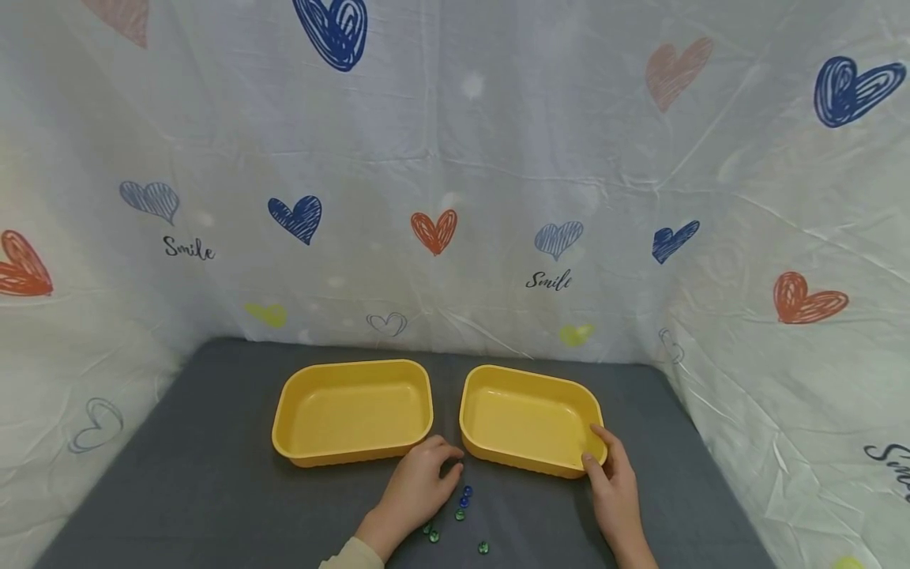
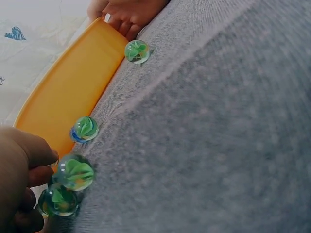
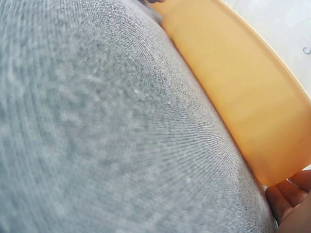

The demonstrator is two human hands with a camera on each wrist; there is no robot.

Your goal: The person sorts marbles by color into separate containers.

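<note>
Nearest the camera, the dark grey cloth-covered counter (image 1: 178,498) spreads across the bottom of the frame. Left of centre stands a yellow, round-cornered plastic tray (image 1: 351,411); right of centre, just beside it, sits a second yellow plastic tray (image 1: 529,419), slightly angled. At lower right, the right hand (image 1: 617,490) pinches that tray's near right corner between thumb and fingers. At lower centre, the left hand (image 1: 423,482) has bent fingers, thumb slightly apart from forefinger; I cannot tell whether it holds anything. Smallest, at bottom centre, lie blue glass marbles (image 1: 464,502) and green glass marbles (image 1: 483,548), loosely scattered beside the left hand.
</note>
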